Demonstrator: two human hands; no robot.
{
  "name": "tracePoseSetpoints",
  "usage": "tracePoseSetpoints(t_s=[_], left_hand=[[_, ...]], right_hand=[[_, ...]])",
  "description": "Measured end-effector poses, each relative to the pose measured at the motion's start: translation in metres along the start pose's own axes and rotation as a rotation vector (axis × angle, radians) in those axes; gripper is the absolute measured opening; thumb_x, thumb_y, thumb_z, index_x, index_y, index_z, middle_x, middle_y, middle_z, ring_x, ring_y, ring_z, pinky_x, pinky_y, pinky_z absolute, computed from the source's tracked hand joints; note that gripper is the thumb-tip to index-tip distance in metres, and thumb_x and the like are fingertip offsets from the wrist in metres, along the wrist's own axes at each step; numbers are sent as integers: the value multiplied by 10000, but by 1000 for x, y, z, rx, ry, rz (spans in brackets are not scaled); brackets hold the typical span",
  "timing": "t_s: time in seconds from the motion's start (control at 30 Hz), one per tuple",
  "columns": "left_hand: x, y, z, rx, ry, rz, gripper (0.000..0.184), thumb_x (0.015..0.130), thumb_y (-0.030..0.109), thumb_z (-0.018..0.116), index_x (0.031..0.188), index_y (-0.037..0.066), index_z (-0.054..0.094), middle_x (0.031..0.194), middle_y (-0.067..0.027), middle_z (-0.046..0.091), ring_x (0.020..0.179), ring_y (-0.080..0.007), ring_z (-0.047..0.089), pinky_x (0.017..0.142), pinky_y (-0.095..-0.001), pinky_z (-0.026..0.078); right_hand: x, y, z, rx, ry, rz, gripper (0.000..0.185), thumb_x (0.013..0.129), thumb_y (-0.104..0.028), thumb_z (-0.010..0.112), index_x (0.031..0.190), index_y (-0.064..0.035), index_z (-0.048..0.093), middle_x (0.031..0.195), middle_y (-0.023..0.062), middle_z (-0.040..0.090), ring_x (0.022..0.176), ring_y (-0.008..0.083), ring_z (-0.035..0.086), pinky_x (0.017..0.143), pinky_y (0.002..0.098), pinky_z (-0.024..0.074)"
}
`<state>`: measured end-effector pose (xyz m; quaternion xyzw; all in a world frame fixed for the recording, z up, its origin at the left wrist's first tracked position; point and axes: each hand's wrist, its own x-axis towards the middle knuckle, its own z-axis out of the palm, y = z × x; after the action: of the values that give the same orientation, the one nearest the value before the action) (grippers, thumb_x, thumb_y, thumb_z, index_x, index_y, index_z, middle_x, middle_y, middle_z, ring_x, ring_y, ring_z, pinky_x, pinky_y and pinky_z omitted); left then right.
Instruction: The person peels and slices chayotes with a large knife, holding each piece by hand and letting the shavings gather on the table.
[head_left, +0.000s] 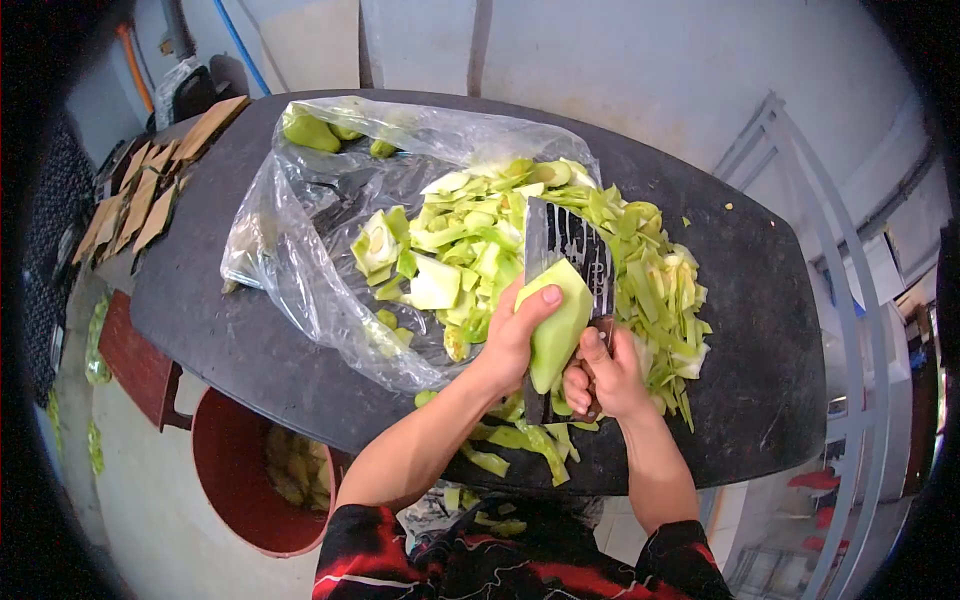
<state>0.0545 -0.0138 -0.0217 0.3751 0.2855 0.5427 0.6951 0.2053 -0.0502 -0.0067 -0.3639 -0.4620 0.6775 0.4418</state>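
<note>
My left hand [517,335] is wrapped round a peeled pale green fruit [563,318], long and tapering toward me; its exact kind I cannot tell. In my right hand [606,374] is the dark handle of a cleaver [580,235]. Wet bits of green cling to its broad blade, which lies behind the fruit and is partly hidden by it. Around and beneath both hands spreads a heap of green peelings [640,270], with some chunky offcuts [434,284] on the left side.
A clear plastic bag [300,290] lies open on the black table [760,300], with whole green fruits [312,128] at its far end. Below the table's near left edge stands a red-brown bucket [225,480] holding pale pieces. Flattened cardboard [150,195] lies left; a metal rail [845,290] stands right.
</note>
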Motion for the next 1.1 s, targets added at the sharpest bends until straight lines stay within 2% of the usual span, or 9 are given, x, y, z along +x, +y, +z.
tracePoseSetpoints(t_s=[0.1,0.23,0.33,0.43,0.67,0.8,0.87,1.0,1.1], left_hand=[[-1,5,-1,-91,-38,-75,441,886,387,632,1137,32,555,942,-71,631,815,-141,598,729,-290,497],[4,-1,-13,-157,-66,-103,420,892,382,630,1109,26,576,940,-77,636,813,-147,602,727,-287,499],[12,-4,-17,-188,-22,-62,438,906,417,604,1106,28,584,956,-89,645,830,-166,612,731,-314,504],[15,6,-22,-460,15,-227,637,916,623,448,1163,55,598,998,-111,670,865,-256,640,802,-388,518],[32,18,-42,-652,362,71,521,910,562,509,1153,102,543,888,-120,649,799,-262,646,762,-382,540],[67,20,-79,-560,656,273,357,899,434,573,973,87,533,759,-116,611,724,-267,636,648,-431,540],[87,33,-101,-677,686,407,326,893,261,602,1103,74,437,848,-125,558,679,-250,618,482,-449,527],[129,53,-148,-810,695,360,304,902,261,593,1099,93,433,886,-117,547,715,-260,612,507,-455,516],[129,103,-154,-759,683,551,312,915,325,546,1114,107,443,925,-87,533,772,-269,585,699,-521,488]], right_hand=[[0,-5,-3,-58,-28,83,412,969,-440,556,884,-52,446,553,18,444,406,123,471,369,285,401],[5,-1,3,-87,12,81,453,954,-481,559,861,-57,432,564,21,448,405,125,471,365,287,403],[11,4,8,-36,32,99,459,949,-488,566,852,-61,426,576,28,450,405,127,474,360,290,404],[16,3,16,-4,38,101,460,949,-489,566,851,-63,424,570,34,441,398,132,462,352,290,391],[54,-2,35,413,345,195,293,969,-391,579,813,-165,476,577,-39,423,414,76,387,350,225,315],[97,10,60,609,379,43,329,981,-313,564,753,-134,410,603,-29,412,477,95,384,414,240,341],[129,14,70,710,354,-13,324,984,-292,556,754,-119,407,610,-10,409,492,113,384,442,256,357],[167,-11,73,675,341,-147,274,994,-236,528,788,-96,416,653,16,452,526,123,424,478,289,401],[152,-37,59,477,300,-261,233,988,-239,549,842,-113,419,658,14,460,534,121,440,476,288,401]])
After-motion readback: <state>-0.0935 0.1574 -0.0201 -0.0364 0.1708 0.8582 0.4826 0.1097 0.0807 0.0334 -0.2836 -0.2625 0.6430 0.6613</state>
